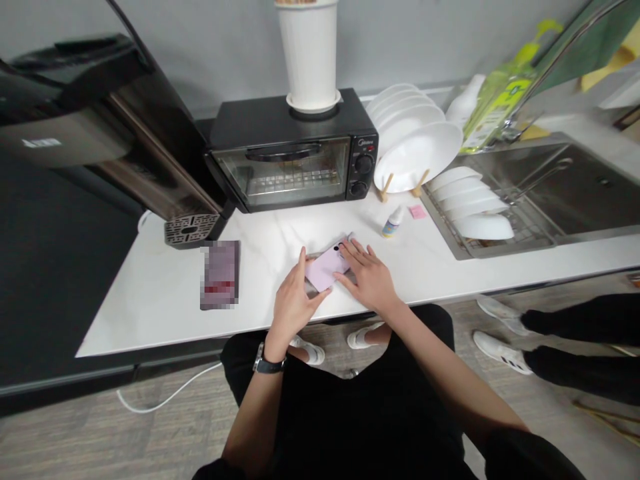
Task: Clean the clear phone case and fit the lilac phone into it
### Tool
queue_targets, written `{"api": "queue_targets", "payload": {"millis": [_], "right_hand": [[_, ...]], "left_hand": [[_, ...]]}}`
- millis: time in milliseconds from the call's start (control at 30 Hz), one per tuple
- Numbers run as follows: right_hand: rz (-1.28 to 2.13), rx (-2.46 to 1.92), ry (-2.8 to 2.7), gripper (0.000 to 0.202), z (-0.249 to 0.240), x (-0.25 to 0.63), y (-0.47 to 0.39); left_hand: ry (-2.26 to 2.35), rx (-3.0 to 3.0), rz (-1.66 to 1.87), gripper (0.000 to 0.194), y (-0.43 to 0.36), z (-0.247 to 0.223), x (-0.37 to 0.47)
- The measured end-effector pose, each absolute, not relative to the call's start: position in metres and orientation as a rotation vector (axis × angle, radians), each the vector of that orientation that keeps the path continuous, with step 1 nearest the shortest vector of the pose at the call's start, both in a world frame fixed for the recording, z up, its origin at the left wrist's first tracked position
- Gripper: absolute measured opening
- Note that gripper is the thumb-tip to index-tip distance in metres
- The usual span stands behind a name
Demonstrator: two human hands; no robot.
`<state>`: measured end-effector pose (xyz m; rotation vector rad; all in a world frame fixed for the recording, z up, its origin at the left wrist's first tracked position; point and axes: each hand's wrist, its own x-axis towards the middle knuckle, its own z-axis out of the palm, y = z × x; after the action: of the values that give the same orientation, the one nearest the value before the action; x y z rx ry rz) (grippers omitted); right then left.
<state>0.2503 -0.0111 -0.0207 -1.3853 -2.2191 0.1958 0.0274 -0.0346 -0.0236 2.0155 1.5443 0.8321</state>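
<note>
A pink-lilac phone lies back up and slanted on the white counter, with its dark camera lenses at the upper right. My left hand holds its left end, thumb at the lower edge and fingers at the upper left. At the other end, my right hand grips the phone near the lenses, fingers over the top corner and thumb on the lower side. Something greyish shows from beneath the phone; I cannot make out what it is. A small white bottle and a pink square are behind my right hand.
A toaster oven bears a white cup. At the left stand a coffee machine and a blurred purple item. Plates, stacked bowls and a sink are at the right, near another person's legs.
</note>
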Motion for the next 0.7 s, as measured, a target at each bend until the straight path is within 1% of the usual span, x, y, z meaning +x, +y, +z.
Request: {"api": "queue_targets", "payload": {"millis": [167,233,300,400,500,600,700], "right_hand": [[0.255,-1.174,-2.346,0.078,-0.022,0.211,-0.020],[0.305,-1.096,-2.373,0.077,-0.023,0.206,-0.035],[0.338,-1.070,-2.375,0.072,-0.023,0.213,-0.046],[0.330,-1.137,-2.360,0.063,-0.021,0.239,-0.046],[0.238,-1.308,-2.302,0.060,-0.019,0.261,-0.027],[0.174,-1.383,-2.273,0.066,-0.020,0.256,-0.007],[0.188,-1.279,-2.323,0.075,-0.022,0.230,-0.007]], "left_hand": [[1.520,2.041,0.851,0.107,-0.036,-0.026,0.023],[1.498,2.042,0.847,0.108,-0.036,-0.027,0.022],[1.507,2.022,0.843,0.110,-0.036,-0.026,0.022],[1.538,2.001,0.833,0.113,-0.036,-0.024,0.025],[1.536,2.014,0.827,0.113,-0.036,-0.021,0.028],[1.548,2.014,0.826,0.112,-0.036,-0.020,0.028],[1.546,2.020,0.831,0.113,-0.036,-0.024,0.026]]}}
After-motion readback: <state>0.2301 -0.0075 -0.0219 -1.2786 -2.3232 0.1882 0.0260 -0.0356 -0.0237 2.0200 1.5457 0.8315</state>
